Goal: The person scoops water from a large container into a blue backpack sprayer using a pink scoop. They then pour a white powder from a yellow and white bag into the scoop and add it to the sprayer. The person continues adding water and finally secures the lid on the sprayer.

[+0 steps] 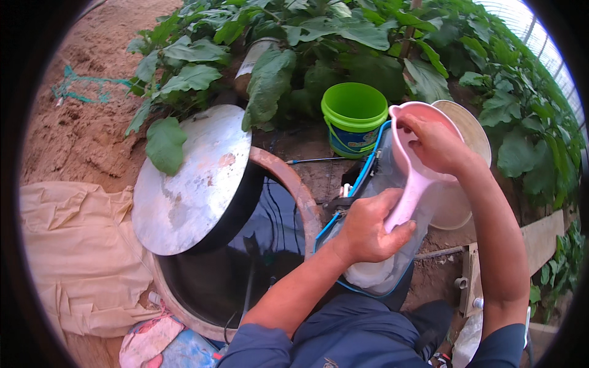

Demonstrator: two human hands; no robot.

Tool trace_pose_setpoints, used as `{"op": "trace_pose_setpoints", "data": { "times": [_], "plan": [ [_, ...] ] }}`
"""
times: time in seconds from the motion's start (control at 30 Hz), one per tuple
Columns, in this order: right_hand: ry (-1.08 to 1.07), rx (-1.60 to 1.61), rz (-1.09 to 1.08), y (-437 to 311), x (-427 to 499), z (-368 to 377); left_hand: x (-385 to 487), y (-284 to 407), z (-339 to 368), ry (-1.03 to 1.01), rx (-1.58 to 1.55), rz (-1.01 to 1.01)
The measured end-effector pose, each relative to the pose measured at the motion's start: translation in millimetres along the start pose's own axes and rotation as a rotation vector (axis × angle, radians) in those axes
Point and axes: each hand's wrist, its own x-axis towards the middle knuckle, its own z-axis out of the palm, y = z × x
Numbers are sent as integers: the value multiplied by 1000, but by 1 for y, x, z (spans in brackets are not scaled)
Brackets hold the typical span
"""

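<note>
A pink plastic dipper (402,184) is tilted in front of me, its bowl pointing away. My left hand (375,230) grips the handle. Over the bowl's rim reaches my right hand (430,138), its fingers curled inside; whether they pinch anything is hidden. Directly beneath both hands stands a translucent plastic tank (391,280) with blue edging and dark straps, which looks like a knapsack sprayer. Something whitish shows at its near end. Behind the dipper is a pale round lid or basin (476,129), partly covered by my right arm.
A round vat (310,207) of dark water stands left, partly covered by a metal lid (193,188). Beyond are a lime-green bucket (354,117), a thin rod (315,160) and leafy plants (336,32). Tan cloth (78,253) lies far left; a wooden board (545,239) is at right.
</note>
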Motion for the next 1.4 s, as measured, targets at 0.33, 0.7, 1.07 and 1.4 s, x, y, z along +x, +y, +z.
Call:
{"op": "trace_pose_setpoints", "data": {
  "times": [0.33,0.7,1.07,1.4],
  "plan": [
    [-374,-319,317,1,-3,-1,0,-3,4,-14,-192,-87],
    [-405,-49,139,-16,-3,-7,2,-3,2,-33,-132,-58],
    [-168,-236,279,11,0,-8,1,-6,3,-27,-166,-44],
    [-445,-224,248,-2,-3,3,0,-5,2,-36,-159,-49]
  ]
}}
